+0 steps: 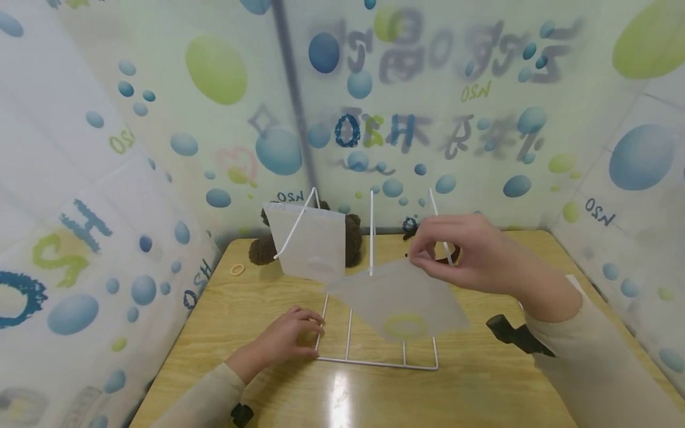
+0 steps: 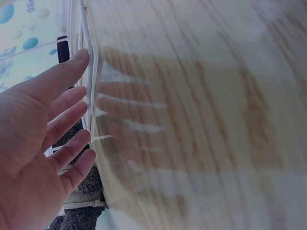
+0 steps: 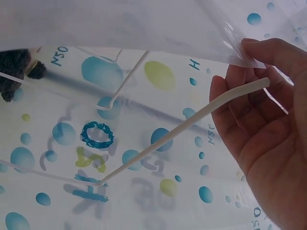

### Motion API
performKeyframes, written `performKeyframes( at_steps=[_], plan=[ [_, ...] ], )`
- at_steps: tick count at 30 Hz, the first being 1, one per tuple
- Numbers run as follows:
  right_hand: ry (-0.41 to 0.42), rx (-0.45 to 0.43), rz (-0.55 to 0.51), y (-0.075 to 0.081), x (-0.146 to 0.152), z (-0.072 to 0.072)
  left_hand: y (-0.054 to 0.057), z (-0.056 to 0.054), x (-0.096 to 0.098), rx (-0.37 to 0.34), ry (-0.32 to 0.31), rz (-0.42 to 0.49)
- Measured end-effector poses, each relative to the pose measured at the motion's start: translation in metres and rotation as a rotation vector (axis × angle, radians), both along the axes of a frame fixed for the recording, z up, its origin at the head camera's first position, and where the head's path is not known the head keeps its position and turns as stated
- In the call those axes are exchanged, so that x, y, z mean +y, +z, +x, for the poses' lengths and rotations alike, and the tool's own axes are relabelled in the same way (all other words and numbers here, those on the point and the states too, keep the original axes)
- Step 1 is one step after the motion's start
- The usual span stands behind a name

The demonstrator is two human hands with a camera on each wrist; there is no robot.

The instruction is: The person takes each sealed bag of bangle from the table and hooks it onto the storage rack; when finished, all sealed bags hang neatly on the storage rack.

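Note:
A white wire rack stands on the table, its upright prongs rising behind the base. My right hand pinches the upper corner of a translucent plastic bag between thumb and fingertips. The bag hangs tilted over the rack, and a blurred yellow ring shows on or through its lower part. In the right wrist view, a rack prong ends close to the palm. Another whitish bag hangs on the left prong. My left hand rests against the rack's left side, its fingers loosely extended, as the left wrist view also shows.
Behind the left bag sits a dark brown plush toy, partly hidden. A small yellow ring lies on the wooden table at the far left. Patterned curtains surround the table at the back and sides.

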State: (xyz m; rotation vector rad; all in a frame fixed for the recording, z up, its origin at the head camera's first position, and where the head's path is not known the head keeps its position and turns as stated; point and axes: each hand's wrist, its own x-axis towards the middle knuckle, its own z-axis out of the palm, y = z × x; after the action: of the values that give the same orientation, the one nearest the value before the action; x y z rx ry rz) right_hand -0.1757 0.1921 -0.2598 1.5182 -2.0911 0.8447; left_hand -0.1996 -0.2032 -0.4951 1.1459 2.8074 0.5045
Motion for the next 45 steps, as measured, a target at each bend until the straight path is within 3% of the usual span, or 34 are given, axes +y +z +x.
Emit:
performKeyframes(
  at_steps=[8,21,34,45],
  plan=[
    [-0.004,0.001,0.015,-0.003,-0.001,-0.015,-0.001,0.002,0.001,-0.01,0.02,-0.012],
    [-0.108,-0.058,0.062,-0.006,0.0,-0.041,-0.005,0.002,-0.001,-0.006,0.022,-0.016],
    [-0.218,-0.099,0.065,-0.013,0.006,-0.073,-0.001,0.002,0.0,0.0,0.014,-0.001],
    [-0.262,-0.129,0.074,-0.02,0.009,-0.087,-0.001,0.002,0.0,-0.006,0.019,-0.008]
  ],
)
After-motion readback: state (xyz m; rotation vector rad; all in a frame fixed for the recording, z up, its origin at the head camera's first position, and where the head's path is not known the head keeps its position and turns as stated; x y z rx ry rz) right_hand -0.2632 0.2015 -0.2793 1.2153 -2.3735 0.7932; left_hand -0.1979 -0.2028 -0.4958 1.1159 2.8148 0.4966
